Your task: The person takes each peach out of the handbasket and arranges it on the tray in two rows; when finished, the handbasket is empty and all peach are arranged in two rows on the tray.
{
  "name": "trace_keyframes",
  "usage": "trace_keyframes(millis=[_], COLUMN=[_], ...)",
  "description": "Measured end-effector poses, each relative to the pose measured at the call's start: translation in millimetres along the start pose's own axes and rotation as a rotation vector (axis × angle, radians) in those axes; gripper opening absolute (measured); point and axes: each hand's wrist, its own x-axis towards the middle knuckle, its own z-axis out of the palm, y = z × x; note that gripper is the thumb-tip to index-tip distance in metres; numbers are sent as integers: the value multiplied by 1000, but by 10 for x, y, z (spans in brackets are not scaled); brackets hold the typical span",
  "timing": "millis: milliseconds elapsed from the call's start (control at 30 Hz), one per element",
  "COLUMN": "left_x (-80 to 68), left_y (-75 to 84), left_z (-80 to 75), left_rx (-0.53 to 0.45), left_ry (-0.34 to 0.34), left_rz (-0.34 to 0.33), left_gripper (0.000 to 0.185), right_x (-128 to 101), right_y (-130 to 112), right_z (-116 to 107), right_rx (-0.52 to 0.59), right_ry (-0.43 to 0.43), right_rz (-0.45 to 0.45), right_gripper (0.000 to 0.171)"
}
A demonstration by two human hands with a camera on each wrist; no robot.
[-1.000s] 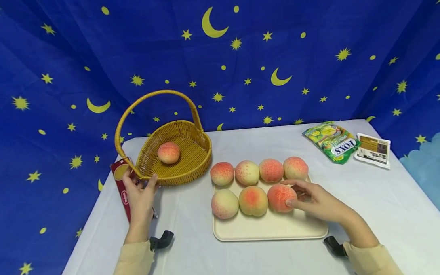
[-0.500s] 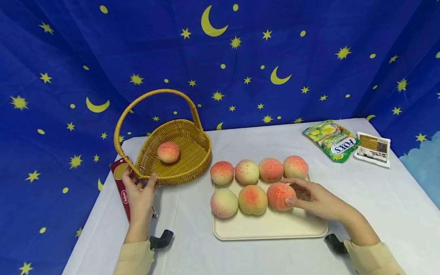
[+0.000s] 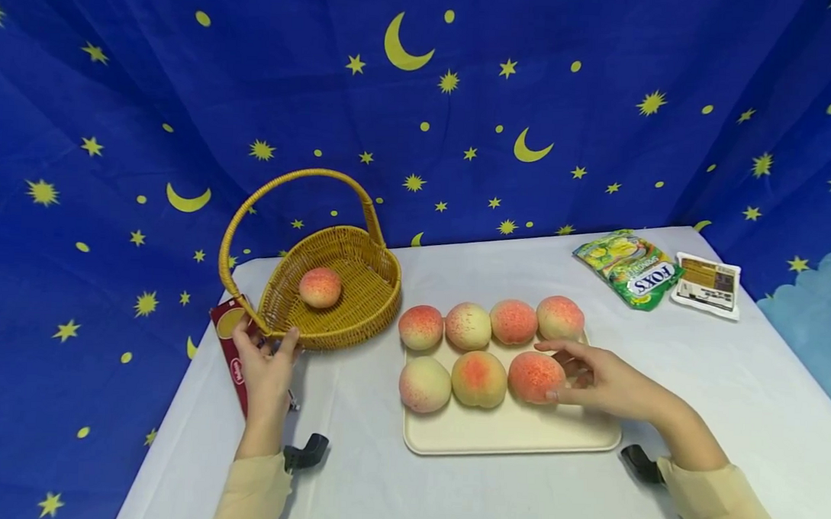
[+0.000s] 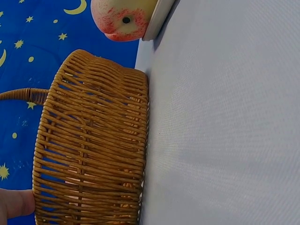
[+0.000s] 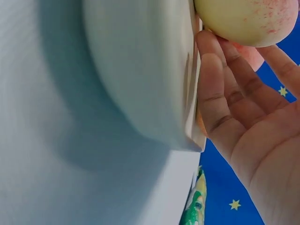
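In the head view my left hand (image 3: pixel 267 369) grips the near rim of a woven wicker basket (image 3: pixel 347 337), beside the foot of its arched handle. One peach (image 3: pixel 320 287) lies inside. To the right, my right hand (image 3: pixel 607 381) holds a reddish peach (image 3: pixel 535 377) between thumb and fingers, over a cream tray (image 3: pixel 498 442). Two rows of peaches sit on that tray, including a yellow-orange peach (image 3: pixel 478 378) just left of the held one. The right wrist view has the hand's fingers (image 5: pixel 213 89) beside a pale, pink-speckled peach (image 5: pixel 248 18); part of the hand is cut off.
A flat red package (image 3: pixel 236 364) lies partly under the left hand. Toward the back right are a green FOX'S candy bag (image 3: pixel 628 268) and a small white-edged packet (image 3: pixel 706 285). A blue star-patterned curtain (image 3: pixel 462 101) hangs behind the white table (image 3: pixel 355 425).
My right hand has shifted slightly right, and the reddish peach has moved with it, leaving a small gap beside the yellow-orange peach. The left hand and basket have stayed put.
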Motion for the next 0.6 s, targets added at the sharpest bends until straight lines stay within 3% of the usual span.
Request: trace_keyframes(millis=[333, 600], left_x=[-7, 3], left_y=[-2, -8], left_z=[-7, -1], left_rx=[6, -3], left_ry=[5, -5], left_rz=[4, -10], left_gripper=[80, 82], right_x=[38, 22], right_y=[-18, -67], right_z=[16, -50], right_rx=[-7, -1], right_ry=[-2, -34], right_rz=[-35, 7], right_gripper=[58, 65])
